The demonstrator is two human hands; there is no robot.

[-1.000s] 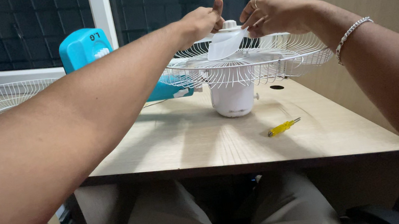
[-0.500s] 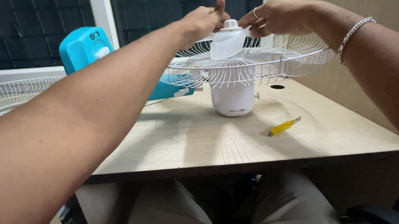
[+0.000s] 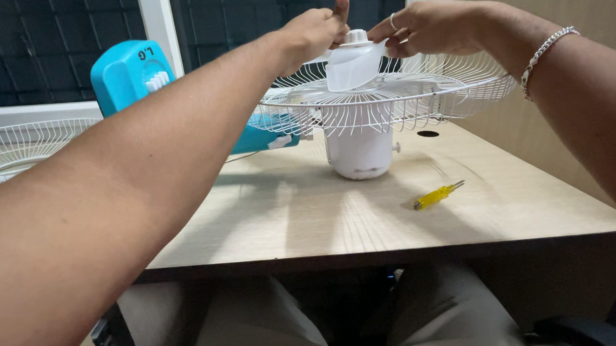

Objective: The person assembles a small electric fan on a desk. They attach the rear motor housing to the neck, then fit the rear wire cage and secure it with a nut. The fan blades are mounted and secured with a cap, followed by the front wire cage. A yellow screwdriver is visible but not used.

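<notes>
I'd keep my left hand (image 3: 310,32) pinching the far-left edge of the translucent fan blade (image 3: 354,65) while my right hand (image 3: 429,26) grips its right side, holding it level over the white motor housing (image 3: 359,152), which stands mid-tabletop (image 3: 290,217) inside the wire guard (image 3: 427,92) directly beneath both hands.

Both arms outstretched; left hand (image 3: 312,32) curled, thumb up; right hand (image 3: 429,26) fingers pinched, bracelet on wrist
</notes>
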